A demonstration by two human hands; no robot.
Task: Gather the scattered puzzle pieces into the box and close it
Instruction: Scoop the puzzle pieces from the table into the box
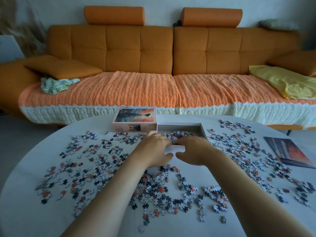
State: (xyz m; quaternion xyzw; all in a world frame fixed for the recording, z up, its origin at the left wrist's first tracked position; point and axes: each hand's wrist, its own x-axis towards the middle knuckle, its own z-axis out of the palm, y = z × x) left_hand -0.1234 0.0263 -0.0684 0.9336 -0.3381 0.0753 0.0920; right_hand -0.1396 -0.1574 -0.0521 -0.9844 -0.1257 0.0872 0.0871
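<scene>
Head view: cupped hands (174,149) over cardboard box (202,130), jagged pieces (153,190) around.

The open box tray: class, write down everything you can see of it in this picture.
The tray is a shallow rectangular box bottom, seemingly pale card, lying flat and open on the white table at its far side. A small heap of pieces lies inside. Its left wall sits against the pink lid. Both hands, left hand and right hand, cover its near wall; whether they grip it is unclear.
</scene>
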